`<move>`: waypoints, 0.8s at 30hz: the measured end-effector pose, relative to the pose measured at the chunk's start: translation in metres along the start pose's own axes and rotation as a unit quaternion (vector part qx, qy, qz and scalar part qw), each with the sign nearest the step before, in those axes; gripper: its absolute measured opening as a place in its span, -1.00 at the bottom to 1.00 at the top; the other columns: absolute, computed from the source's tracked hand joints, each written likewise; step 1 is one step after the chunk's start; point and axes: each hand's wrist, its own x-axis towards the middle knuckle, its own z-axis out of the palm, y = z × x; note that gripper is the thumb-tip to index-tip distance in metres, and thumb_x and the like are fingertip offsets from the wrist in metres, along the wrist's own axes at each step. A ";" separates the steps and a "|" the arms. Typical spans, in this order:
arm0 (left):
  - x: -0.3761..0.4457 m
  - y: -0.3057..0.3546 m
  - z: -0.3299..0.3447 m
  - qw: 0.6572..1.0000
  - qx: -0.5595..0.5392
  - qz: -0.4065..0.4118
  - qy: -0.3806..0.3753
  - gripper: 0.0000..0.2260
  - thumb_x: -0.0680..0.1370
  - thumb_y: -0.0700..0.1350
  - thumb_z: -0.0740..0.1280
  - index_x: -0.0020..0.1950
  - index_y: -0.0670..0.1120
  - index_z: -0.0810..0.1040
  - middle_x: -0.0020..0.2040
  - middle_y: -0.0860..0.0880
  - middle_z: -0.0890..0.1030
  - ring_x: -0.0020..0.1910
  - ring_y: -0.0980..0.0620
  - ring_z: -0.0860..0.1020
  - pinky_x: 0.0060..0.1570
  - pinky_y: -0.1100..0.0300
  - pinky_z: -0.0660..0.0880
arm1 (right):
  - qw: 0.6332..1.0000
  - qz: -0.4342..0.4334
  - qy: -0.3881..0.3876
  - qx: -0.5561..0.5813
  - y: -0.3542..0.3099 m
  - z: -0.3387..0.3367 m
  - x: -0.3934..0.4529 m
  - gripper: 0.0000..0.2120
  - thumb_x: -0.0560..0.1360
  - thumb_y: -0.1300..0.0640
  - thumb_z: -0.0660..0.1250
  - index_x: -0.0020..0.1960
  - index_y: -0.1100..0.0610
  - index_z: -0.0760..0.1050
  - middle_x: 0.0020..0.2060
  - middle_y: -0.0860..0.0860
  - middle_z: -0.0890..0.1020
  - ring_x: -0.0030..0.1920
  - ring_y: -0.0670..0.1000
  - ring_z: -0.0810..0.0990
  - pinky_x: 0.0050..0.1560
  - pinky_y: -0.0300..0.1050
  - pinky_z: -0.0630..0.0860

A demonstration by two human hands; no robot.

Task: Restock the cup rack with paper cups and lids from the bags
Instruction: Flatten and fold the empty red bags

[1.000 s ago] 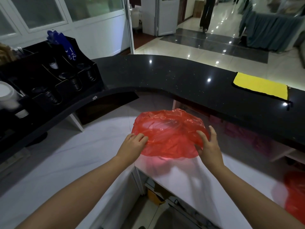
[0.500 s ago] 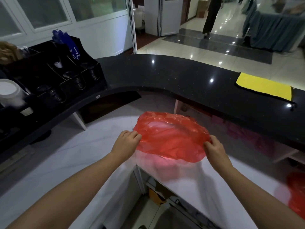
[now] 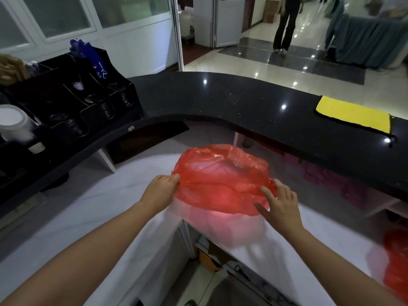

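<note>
A flattened red plastic bag [image 3: 220, 180] lies on the white marble counter [image 3: 92, 206] in front of me. My left hand [image 3: 160, 191] pinches the bag's left edge. My right hand [image 3: 278, 204] rests on the bag's right edge with its fingers spread and straight. The black cup rack [image 3: 72, 100] stands on the dark upper counter at the far left, with stacks of dark lids in its slots. A stack of white paper cups [image 3: 16, 127] pokes out at the rack's left end.
The curved black upper counter [image 3: 242, 102] runs across behind the bag, with a yellow cloth [image 3: 353, 113] lying on it at the right. A second red bag [image 3: 397, 266] sits at the right edge. A person walks across the shiny floor beyond.
The bag has been pressed flatter against the counter. My right hand went from gripping the bag's right edge to lying open on it. My left hand has kept its pinch.
</note>
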 end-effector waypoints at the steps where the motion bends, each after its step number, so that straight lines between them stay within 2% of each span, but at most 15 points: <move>1: 0.000 0.002 -0.002 1.000 -0.013 -0.009 -0.004 -0.93 0.62 -0.17 0.32 0.02 -0.03 0.46 -0.17 -0.04 0.65 -0.23 -0.10 0.59 -0.09 0.03 0.59 | 1.000 0.012 -0.012 -0.003 -0.001 0.002 0.000 -0.43 0.36 -0.13 0.54 0.29 -0.02 0.48 0.39 0.21 0.40 0.27 0.28 0.45 0.07 0.19 0.45; 3: -0.002 0.004 -0.005 0.999 -0.028 -0.019 -0.009 -0.97 0.67 -0.12 0.25 0.08 -0.05 0.46 -0.14 -0.05 0.64 -0.20 -0.10 0.58 -0.13 0.04 0.58 | 1.000 0.015 -0.027 -0.001 -0.002 0.004 -0.001 -0.42 0.33 -0.04 0.58 0.30 0.02 0.52 0.45 0.23 0.36 0.30 0.30 0.43 0.06 0.22 0.51; 6: -0.005 0.004 -0.008 0.999 -0.032 -0.018 -0.006 -0.92 0.69 -0.09 0.20 0.12 -0.06 0.45 -0.14 -0.06 0.63 -0.20 -0.09 0.56 -0.12 0.03 0.58 | 0.999 0.030 0.002 0.029 0.002 0.007 0.001 -0.64 0.39 0.20 0.57 0.15 0.14 0.58 0.36 0.23 0.45 0.16 0.33 0.51 -0.02 0.21 0.52; 8: -0.009 0.002 -0.011 0.999 -0.033 -0.019 0.000 -0.91 0.69 -0.10 0.19 0.14 -0.06 0.46 -0.14 -0.07 0.65 -0.19 -0.10 0.58 -0.13 0.03 0.58 | 0.998 0.042 0.010 0.046 0.005 0.007 0.006 -0.71 0.42 0.29 0.53 0.10 0.17 0.58 0.29 0.22 0.50 0.10 0.33 0.54 -0.03 0.19 0.51; 12: -0.014 -0.005 -0.013 1.000 -0.003 -0.020 -0.009 -0.94 0.66 -0.12 0.27 0.13 -0.03 0.48 -0.12 -0.04 0.66 -0.18 -0.07 0.61 -0.09 0.04 0.61 | 0.999 0.031 0.024 0.025 0.008 0.003 0.017 -0.85 0.44 0.26 0.51 0.00 0.16 0.64 0.25 0.19 0.53 0.08 0.29 0.53 -0.04 0.12 0.44; 14: -0.007 -0.006 -0.019 1.000 0.015 -0.023 -0.011 -0.95 0.65 -0.13 0.28 0.09 -0.02 0.49 -0.10 -0.04 0.64 -0.16 -0.07 0.60 -0.14 0.05 0.57 | 1.000 0.015 0.028 0.003 0.008 -0.005 0.031 -0.88 0.44 0.22 0.51 -0.04 0.11 0.64 0.23 0.15 0.54 -0.01 0.25 0.53 -0.10 0.07 0.40; 16: 0.007 -0.006 -0.032 0.999 0.015 -0.040 0.007 -0.94 0.64 -0.12 0.27 0.08 -0.03 0.52 -0.08 -0.05 0.62 -0.10 -0.12 0.58 -0.22 0.03 0.51 | 0.999 0.020 0.028 0.031 0.004 -0.016 0.054 -0.89 0.46 0.21 0.49 -0.02 0.11 0.62 0.19 0.12 0.54 -0.15 0.26 0.58 -0.20 0.06 0.49; 18: 0.025 -0.006 -0.048 0.995 -0.012 -0.073 0.064 -0.91 0.63 -0.08 0.27 0.07 -0.04 0.55 -0.04 -0.05 0.62 -0.04 -0.11 0.56 -0.23 0.03 0.49 | 0.995 0.040 0.053 0.080 -0.004 -0.033 0.083 -0.90 0.52 0.19 0.41 0.03 0.14 0.61 0.21 0.07 0.54 -0.21 0.28 0.62 -0.28 0.11 0.58; 20: 0.040 -0.003 -0.068 0.984 -0.068 -0.112 0.125 -0.89 0.65 -0.06 0.25 0.07 -0.04 0.54 -0.01 -0.01 0.60 -0.01 -0.03 0.54 -0.21 0.09 0.43 | 0.984 0.050 0.097 0.139 -0.014 -0.051 0.106 -0.89 0.53 0.24 0.37 0.05 0.20 0.59 0.22 0.07 0.55 -0.13 0.26 0.64 -0.15 0.07 0.60; 21: 0.043 -0.002 -0.076 0.974 -0.112 -0.122 0.155 -0.89 0.65 -0.07 0.25 0.11 -0.04 0.54 0.02 0.01 0.59 0.00 0.02 0.53 -0.15 0.12 0.43 | 0.975 0.053 0.121 0.179 -0.018 -0.059 0.114 -0.90 0.52 0.28 0.36 0.04 0.24 0.58 0.22 0.08 0.56 -0.05 0.22 0.63 -0.04 -0.01 0.58; 23: 0.038 0.000 -0.086 0.956 -0.168 -0.076 0.229 -0.86 0.66 -0.14 0.27 0.19 -0.10 0.54 0.16 -0.02 0.58 0.11 0.05 0.53 0.05 0.17 0.49 | 0.957 0.028 0.169 0.235 -0.023 -0.070 0.117 -0.91 0.51 0.36 0.36 0.02 0.28 0.54 0.27 0.14 0.53 0.13 0.11 0.57 0.17 -0.23 0.44; 24: 0.032 -0.004 -0.084 0.956 -0.144 -0.025 0.254 -0.85 0.66 -0.18 0.27 0.20 -0.16 0.54 0.24 -0.08 0.57 0.19 0.01 0.53 0.18 0.16 0.50 | 0.953 0.001 0.185 0.240 -0.023 -0.070 0.113 -0.92 0.52 0.38 0.35 0.01 0.30 0.52 0.33 0.18 0.50 0.23 0.08 0.53 0.24 -0.32 0.37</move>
